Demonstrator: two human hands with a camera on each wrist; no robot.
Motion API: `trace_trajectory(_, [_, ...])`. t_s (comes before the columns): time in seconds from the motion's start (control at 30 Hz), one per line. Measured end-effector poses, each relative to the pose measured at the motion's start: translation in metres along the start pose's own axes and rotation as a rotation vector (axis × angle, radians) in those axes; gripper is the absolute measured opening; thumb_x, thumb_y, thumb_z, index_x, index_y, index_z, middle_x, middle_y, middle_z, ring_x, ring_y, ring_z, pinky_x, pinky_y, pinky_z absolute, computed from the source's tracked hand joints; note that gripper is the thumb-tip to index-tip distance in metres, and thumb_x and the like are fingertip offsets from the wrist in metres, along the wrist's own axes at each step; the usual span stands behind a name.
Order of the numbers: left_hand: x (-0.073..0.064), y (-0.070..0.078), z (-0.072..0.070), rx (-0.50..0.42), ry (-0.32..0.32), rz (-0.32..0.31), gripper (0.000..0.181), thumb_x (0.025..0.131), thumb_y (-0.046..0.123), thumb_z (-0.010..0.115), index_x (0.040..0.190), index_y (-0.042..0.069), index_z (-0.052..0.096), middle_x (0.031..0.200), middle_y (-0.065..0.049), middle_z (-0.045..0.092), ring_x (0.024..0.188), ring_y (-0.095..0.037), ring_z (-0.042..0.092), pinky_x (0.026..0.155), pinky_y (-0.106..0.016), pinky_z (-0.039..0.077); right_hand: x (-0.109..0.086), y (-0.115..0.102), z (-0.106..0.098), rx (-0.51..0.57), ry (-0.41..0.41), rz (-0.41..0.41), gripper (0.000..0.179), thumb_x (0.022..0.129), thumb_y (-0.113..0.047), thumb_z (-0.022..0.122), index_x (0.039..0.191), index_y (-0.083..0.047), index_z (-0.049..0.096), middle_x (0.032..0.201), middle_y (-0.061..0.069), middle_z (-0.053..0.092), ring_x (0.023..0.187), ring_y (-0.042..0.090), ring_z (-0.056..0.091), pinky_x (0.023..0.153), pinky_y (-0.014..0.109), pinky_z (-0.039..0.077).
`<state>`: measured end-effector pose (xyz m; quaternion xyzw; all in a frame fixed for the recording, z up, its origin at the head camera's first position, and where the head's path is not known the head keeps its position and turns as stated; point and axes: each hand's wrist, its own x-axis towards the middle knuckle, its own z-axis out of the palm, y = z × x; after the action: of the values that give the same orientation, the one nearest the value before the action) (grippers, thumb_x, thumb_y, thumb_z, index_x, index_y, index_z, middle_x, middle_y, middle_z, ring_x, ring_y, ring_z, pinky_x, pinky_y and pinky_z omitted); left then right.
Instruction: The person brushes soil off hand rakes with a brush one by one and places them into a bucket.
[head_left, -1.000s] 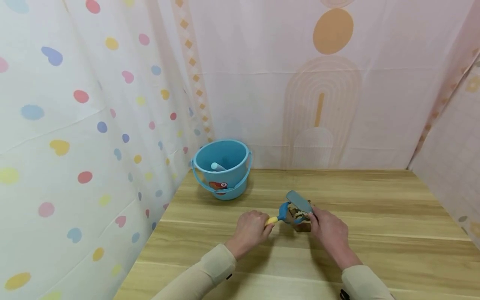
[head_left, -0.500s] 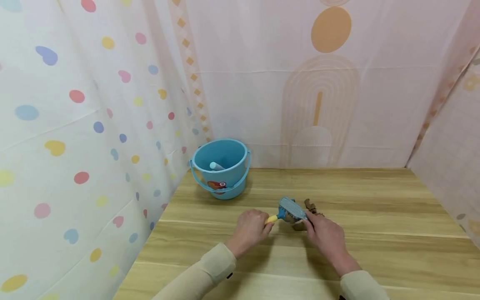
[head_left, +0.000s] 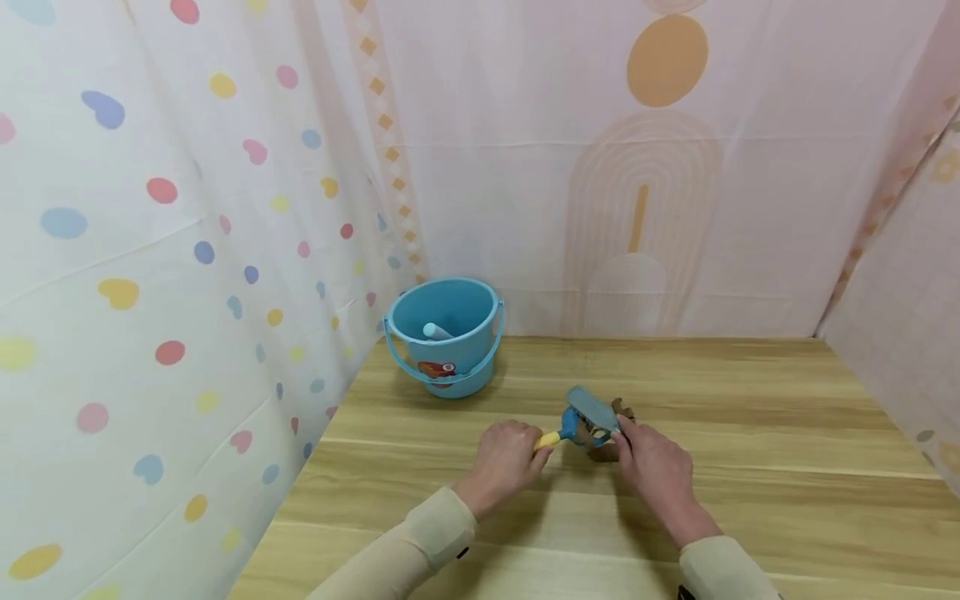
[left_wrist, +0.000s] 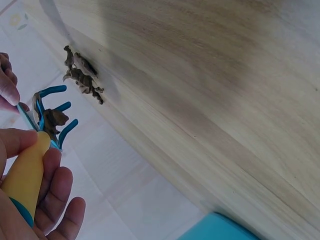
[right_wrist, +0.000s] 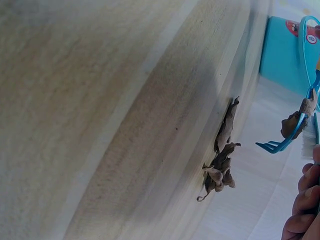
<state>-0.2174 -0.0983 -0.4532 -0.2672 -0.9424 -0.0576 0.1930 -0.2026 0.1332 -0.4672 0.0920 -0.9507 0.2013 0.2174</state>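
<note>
My left hand (head_left: 504,462) grips the yellow handle (left_wrist: 29,170) of a small hand rake whose blue tines (head_left: 570,425) point right, above the table. Crumpled brown pieces like dried leaves (left_wrist: 56,118) are caught among the tines. From the other side, my right hand (head_left: 660,467) holds a brush (head_left: 591,407) with a grey-blue back. Its white bristles (right_wrist: 309,142) face the back of the rake head, close to it, in the right wrist view. More brown leaf-like pieces (right_wrist: 220,165) lie in a small heap on the table below, partly hidden by my right hand in the head view.
A light blue bucket (head_left: 472,350) with its handle hanging down stands at the table's back left. A pale blue rod (head_left: 435,332) leans inside it. Patterned curtains (head_left: 495,208) rise behind and at both sides of the wooden table (head_left: 750,400).
The brush has swept left and down over the rake head, then back a little up and right. The rake stays nearly in place in my left hand.
</note>
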Motion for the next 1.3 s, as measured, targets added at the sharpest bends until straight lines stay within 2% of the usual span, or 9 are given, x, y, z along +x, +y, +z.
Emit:
trace_trajectory(0.17, [0.000,-0.001,0.001,-0.001,0.014,-0.004,0.025,0.090,0.032,0.071,0.074,0.015,0.063,0.062,0.007,0.052,0.058,-0.008,0.049,0.053,-0.025,0.039,0.002,-0.001,-0.001,0.003,-0.011,0.014,0.030,0.095,-0.022,0.067,0.121,-0.008,0.070,0.077,0.008,0.066,0.050,0.020,0.049,0.041,0.036,0.038])
trace_trajectory(0.37, [0.001,0.000,0.001,-0.010,0.015,-0.007,0.025,0.091,0.032,0.071,0.074,0.015,0.063,0.062,0.007,0.051,0.057,-0.008,0.047,0.052,-0.025,0.039,0.004,-0.001,-0.002,0.042,-0.032,0.064,0.031,0.096,-0.023,0.065,0.122,-0.007,0.069,0.091,0.014,0.071,0.064,0.032,0.064,0.045,0.042,0.045])
trace_trajectory(0.5, [0.001,0.000,0.001,-0.013,0.009,-0.006,0.024,0.091,0.032,0.071,0.076,0.015,0.065,0.063,0.007,0.052,0.058,-0.008,0.048,0.053,-0.025,0.040,0.005,0.001,-0.004,0.084,-0.046,0.101,0.032,0.098,-0.023,0.062,0.124,-0.007,0.068,0.098,0.018,0.072,0.072,0.037,0.067,0.049,0.046,0.047])
trace_trajectory(0.67, [0.000,-0.001,0.002,-0.016,0.009,-0.007,0.023,0.090,0.032,0.072,0.076,0.015,0.065,0.063,0.007,0.053,0.057,-0.008,0.048,0.052,-0.025,0.038,0.004,0.003,-0.008,0.129,-0.038,0.133,0.030,0.098,-0.024,0.060,0.123,-0.010,0.069,0.099,0.015,0.072,0.078,0.037,0.067,0.053,0.050,0.047])
trace_trajectory(0.77, [0.001,-0.003,0.003,-0.028,0.037,-0.019,0.022,0.089,0.030,0.072,0.074,0.015,0.065,0.062,0.007,0.053,0.055,-0.009,0.048,0.050,-0.025,0.038,0.003,0.000,-0.009,0.143,-0.024,0.083,0.030,0.096,-0.024,0.063,0.122,-0.010,0.070,0.096,0.014,0.072,0.071,0.031,0.065,0.050,0.045,0.045])
trace_trajectory(0.87, [0.002,-0.006,0.003,-0.045,0.050,-0.042,0.023,0.089,0.029,0.072,0.073,0.016,0.064,0.061,0.007,0.053,0.055,-0.009,0.048,0.049,-0.025,0.038,0.001,-0.006,-0.008,0.151,-0.017,-0.007,0.032,0.093,-0.022,0.068,0.121,-0.006,0.070,0.095,0.014,0.073,0.065,0.024,0.062,0.048,0.040,0.044])
trace_trajectory(0.97, [0.003,-0.007,0.003,-0.061,0.050,-0.060,0.022,0.090,0.030,0.072,0.074,0.016,0.065,0.061,0.008,0.052,0.054,-0.008,0.046,0.049,-0.024,0.036,-0.005,-0.009,-0.005,0.126,-0.012,-0.074,0.032,0.091,-0.019,0.072,0.119,-0.005,0.071,0.092,0.014,0.072,0.062,0.024,0.062,0.046,0.038,0.044])
trace_trajectory(1.1, [0.004,-0.007,0.002,-0.052,0.048,-0.053,0.024,0.089,0.031,0.072,0.072,0.016,0.064,0.059,0.009,0.049,0.052,-0.006,0.043,0.048,-0.023,0.034,-0.010,-0.006,-0.001,0.059,0.004,-0.078,0.030,0.090,-0.020,0.072,0.117,-0.006,0.072,0.084,0.012,0.070,0.058,0.026,0.061,0.043,0.038,0.041])
trace_trajectory(1.3, [0.004,-0.006,0.004,-0.038,0.038,-0.040,0.025,0.089,0.031,0.073,0.071,0.016,0.063,0.059,0.008,0.050,0.053,-0.007,0.045,0.048,-0.024,0.036,-0.010,-0.004,0.002,0.017,0.014,-0.041,0.031,0.091,-0.021,0.071,0.119,-0.007,0.071,0.080,0.012,0.069,0.051,0.021,0.054,0.040,0.035,0.037])
